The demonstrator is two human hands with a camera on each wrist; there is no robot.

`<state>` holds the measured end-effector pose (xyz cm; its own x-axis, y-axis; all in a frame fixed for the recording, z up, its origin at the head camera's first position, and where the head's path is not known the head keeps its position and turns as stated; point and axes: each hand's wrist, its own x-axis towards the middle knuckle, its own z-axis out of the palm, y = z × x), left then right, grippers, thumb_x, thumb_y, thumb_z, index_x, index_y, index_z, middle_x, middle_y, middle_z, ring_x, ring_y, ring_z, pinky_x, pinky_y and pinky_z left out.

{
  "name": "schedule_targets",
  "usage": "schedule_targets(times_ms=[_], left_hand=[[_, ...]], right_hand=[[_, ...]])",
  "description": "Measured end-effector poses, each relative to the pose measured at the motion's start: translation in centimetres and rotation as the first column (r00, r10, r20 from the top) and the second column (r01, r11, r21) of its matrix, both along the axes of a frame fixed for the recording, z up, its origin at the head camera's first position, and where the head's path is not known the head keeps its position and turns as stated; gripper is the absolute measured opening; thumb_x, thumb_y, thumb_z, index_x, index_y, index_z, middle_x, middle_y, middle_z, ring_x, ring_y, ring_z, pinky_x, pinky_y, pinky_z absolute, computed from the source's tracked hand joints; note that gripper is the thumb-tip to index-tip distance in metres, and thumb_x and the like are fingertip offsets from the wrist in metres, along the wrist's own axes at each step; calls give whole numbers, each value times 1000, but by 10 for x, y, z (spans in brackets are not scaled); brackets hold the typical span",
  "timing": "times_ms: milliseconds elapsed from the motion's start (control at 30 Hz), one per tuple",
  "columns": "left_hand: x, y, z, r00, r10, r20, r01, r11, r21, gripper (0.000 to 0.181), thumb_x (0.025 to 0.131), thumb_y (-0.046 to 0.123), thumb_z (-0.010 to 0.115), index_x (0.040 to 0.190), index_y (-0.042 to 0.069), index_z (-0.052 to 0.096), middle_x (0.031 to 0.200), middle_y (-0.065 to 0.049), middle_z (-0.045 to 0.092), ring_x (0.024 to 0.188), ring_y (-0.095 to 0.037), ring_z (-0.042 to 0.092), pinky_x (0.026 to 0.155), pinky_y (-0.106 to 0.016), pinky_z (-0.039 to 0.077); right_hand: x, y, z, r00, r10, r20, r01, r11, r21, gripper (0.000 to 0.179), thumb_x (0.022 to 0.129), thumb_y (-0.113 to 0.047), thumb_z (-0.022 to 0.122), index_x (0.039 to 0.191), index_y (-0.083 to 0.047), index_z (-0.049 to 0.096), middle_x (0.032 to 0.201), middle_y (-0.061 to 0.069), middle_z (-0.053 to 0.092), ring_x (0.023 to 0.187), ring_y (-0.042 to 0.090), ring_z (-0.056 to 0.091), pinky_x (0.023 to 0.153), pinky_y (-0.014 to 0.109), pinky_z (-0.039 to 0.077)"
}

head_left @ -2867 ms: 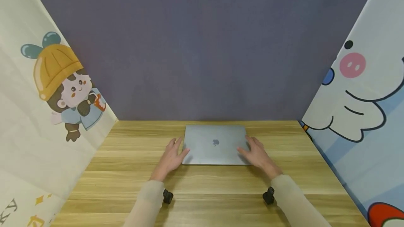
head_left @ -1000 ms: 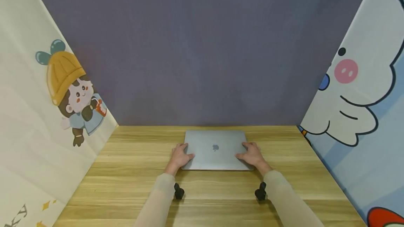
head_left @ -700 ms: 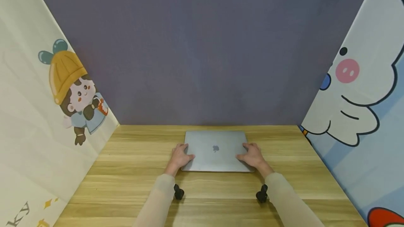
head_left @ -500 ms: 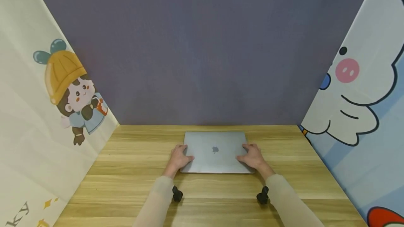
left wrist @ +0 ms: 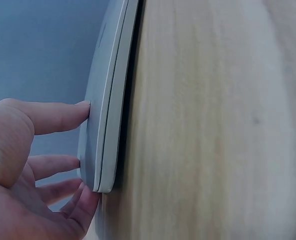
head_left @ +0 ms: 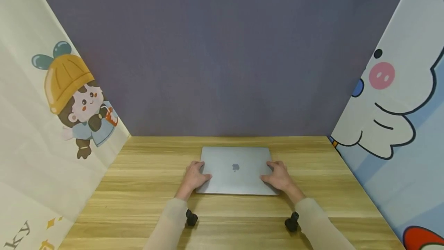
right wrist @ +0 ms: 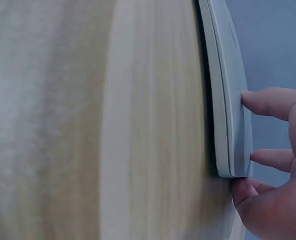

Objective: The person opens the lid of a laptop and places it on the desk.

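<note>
A closed grey laptop (head_left: 236, 183) with a dark apple logo lies flat on the wooden table, its long edge toward the person. At its left side, my left hand (head_left: 195, 175) grips it, thumb (left wrist: 62, 117) on the lid and fingers curled at the side edge. My right hand (head_left: 280, 176) holds the opposite side the same way, its thumb (right wrist: 270, 101) pressing the lid. Both wrist views show the laptop's seam shut and a dark shadow line beneath its front edge. The fingertips at the far sides are partly hidden.
The wooden table (head_left: 239, 225) runs back to a dark grey panel (head_left: 222, 49). White cartoon-printed sheets flank it, the left sheet (head_left: 27, 126) with a figure in a yellow hat and the right sheet (head_left: 409, 134) with a pink-snouted animal. Black wrist cameras sit below both cuffs.
Both hands, first spread over the laptop's sides, have closed on its edges. Over the last second the laptop has slid toward the person, away from the back panel, with both hands on it.
</note>
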<state>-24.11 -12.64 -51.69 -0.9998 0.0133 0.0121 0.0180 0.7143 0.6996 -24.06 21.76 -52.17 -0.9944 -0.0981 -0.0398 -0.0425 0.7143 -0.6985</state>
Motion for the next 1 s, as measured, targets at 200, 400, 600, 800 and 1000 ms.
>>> schedule_targets(times_ms=[200, 400, 600, 800, 1000], left_hand=[[8, -1, 1, 1000, 0, 18, 0, 1000, -11, 68, 81, 20, 83, 137, -8, 57, 138, -27, 51, 127, -46, 47, 105, -59, 45], [14, -3, 0, 1000, 5, 23, -4, 999, -42, 67, 82, 22, 83, 137, -6, 57, 139, -26, 52, 127, -45, 47, 104, -59, 45], [23, -6, 1, 999, 4, 32, -3, 999, -46, 69, 81, 23, 85, 138, -6, 57, 139, -26, 52, 125, -45, 48, 101, -59, 48], [31, -8, 2, 1000, -4, 31, 6, 998, -64, 69, 81, 23, 85, 137, -6, 58, 136, -26, 53, 123, -44, 50, 101, -59, 48], [37, -10, 3, 999, -4, 32, 6, 997, -79, 68, 81, 23, 85, 136, -5, 59, 135, -25, 54, 122, -44, 52, 101, -59, 48]], right_hand=[[5, 0, -4, 1000, -4, -9, 4, 1000, 24, 75, 84, -26, 81, 142, 10, 50, 140, 37, 40, 128, 51, 42, 101, 63, 45], [10, -1, -3, 1000, 2, -12, -2, 999, 35, 75, 82, -27, 83, 141, 9, 52, 138, 37, 42, 125, 50, 44, 100, 62, 46], [16, -3, -1, 1000, 10, -3, -10, 999, 35, 75, 82, -27, 83, 141, 9, 52, 139, 37, 41, 125, 50, 45, 99, 62, 47], [24, -6, 1, 1000, 6, 7, -7, 1000, 27, 75, 82, -26, 83, 141, 9, 51, 139, 37, 40, 125, 50, 45, 98, 62, 48], [30, -9, 2, 1000, -6, 9, 6, 1000, 27, 76, 81, -24, 83, 141, 10, 51, 139, 38, 41, 125, 51, 47, 98, 62, 49]])
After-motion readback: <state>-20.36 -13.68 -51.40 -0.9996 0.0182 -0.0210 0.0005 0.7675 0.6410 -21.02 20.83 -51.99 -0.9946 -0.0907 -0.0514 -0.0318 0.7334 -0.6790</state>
